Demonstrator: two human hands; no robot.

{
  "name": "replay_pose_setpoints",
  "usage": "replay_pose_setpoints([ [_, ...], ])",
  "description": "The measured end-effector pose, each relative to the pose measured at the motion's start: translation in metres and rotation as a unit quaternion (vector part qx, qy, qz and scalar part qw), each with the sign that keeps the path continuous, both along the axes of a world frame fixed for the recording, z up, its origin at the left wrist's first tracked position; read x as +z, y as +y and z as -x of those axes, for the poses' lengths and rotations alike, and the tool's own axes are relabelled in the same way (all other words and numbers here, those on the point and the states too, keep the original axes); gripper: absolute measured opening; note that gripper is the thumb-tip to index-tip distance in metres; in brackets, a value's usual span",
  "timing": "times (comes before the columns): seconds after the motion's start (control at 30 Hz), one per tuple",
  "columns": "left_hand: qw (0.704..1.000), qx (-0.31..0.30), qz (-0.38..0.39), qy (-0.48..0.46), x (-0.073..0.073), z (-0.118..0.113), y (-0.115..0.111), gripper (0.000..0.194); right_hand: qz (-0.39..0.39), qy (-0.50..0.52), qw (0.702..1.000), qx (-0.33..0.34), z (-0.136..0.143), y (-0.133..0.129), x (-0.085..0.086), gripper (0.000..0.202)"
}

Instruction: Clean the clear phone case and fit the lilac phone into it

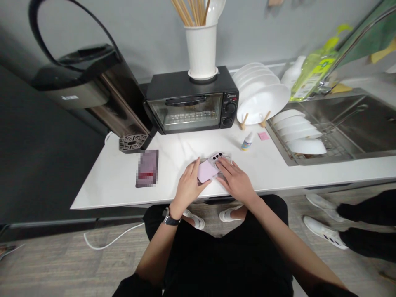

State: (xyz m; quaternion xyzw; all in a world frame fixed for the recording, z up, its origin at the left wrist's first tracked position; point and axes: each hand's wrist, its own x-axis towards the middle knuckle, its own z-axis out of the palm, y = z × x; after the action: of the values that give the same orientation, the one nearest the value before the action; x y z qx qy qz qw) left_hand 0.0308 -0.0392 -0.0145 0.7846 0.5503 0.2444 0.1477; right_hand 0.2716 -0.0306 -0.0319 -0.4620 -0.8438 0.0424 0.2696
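A lilac smartphone (207, 171), back side up, lies slantwise low over the white counter near its front edge. Dark camera lenses mark its upper right end, and clear, shiny material, possibly a phone case, shows around that end. My left hand (188, 183) grips the phone's left end, with the fingers along the far side and the thumb at the near edge. Fingers of my right hand (235, 178) press over the camera end while its thumb reaches toward the near side. A small white spray bottle (247, 142) stands farther back, beside a pink sticky-note pad (263, 136).
A pixelated dark purple item (147, 168) lies to the left on the counter (102, 181). Behind are a drink dispenser (105, 95), a toaster oven (192, 109) and racked plates (258, 97). The sink (355, 123) holds bowls. Another person's shoes (324, 233) show at right.
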Motion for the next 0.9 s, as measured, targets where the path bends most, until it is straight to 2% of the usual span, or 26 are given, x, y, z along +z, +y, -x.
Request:
replay_pose_setpoints([
  [0.1, 1.000, -0.006, 0.006, -0.021, -0.003, -0.001, 0.001, 0.101, 0.009, -0.018, 0.999, -0.040, 0.008, 0.007, 0.002, 0.068],
  [0.17, 1.000, -0.010, 0.009, -0.026, -0.003, -0.001, 0.002, 0.103, 0.015, -0.011, 0.999, -0.050, 0.024, 0.013, 0.004, 0.072],
  [0.23, 1.000, -0.008, 0.012, -0.027, -0.005, 0.001, 0.002, 0.103, 0.023, -0.005, 1.000, -0.014, 0.045, 0.010, 0.006, 0.071],
  [0.33, 0.999, -0.003, 0.018, -0.033, -0.010, 0.004, 0.000, 0.103, 0.036, 0.004, 0.997, 0.063, 0.069, -0.009, 0.009, 0.071],
  [0.4, 0.999, 0.005, 0.019, -0.043, -0.012, 0.005, 0.000, 0.103, 0.044, 0.010, 0.994, 0.103, 0.069, -0.025, 0.010, 0.069],
  [0.47, 0.998, 0.008, 0.017, -0.054, -0.013, 0.005, 0.000, 0.104, 0.041, 0.002, 0.992, 0.120, 0.054, -0.034, 0.010, 0.065],
  [0.6, 0.997, 0.004, 0.023, -0.073, -0.010, 0.003, 0.002, 0.115, 0.010, -0.038, 0.999, 0.027, 0.013, -0.020, 0.008, 0.065],
  [0.67, 0.997, -0.004, 0.028, -0.077, -0.009, 0.004, 0.002, 0.117, 0.004, -0.040, 0.999, -0.015, 0.008, -0.005, 0.007, 0.065],
  [0.77, 0.996, -0.010, 0.033, -0.079, -0.010, 0.007, 0.003, 0.115, 0.011, -0.020, 1.000, 0.002, 0.032, 0.005, 0.006, 0.066],
  [0.9, 0.995, -0.002, 0.050, -0.082, -0.015, 0.011, 0.003, 0.112, 0.025, 0.018, 0.996, 0.088, 0.069, -0.015, 0.004, 0.072],
])
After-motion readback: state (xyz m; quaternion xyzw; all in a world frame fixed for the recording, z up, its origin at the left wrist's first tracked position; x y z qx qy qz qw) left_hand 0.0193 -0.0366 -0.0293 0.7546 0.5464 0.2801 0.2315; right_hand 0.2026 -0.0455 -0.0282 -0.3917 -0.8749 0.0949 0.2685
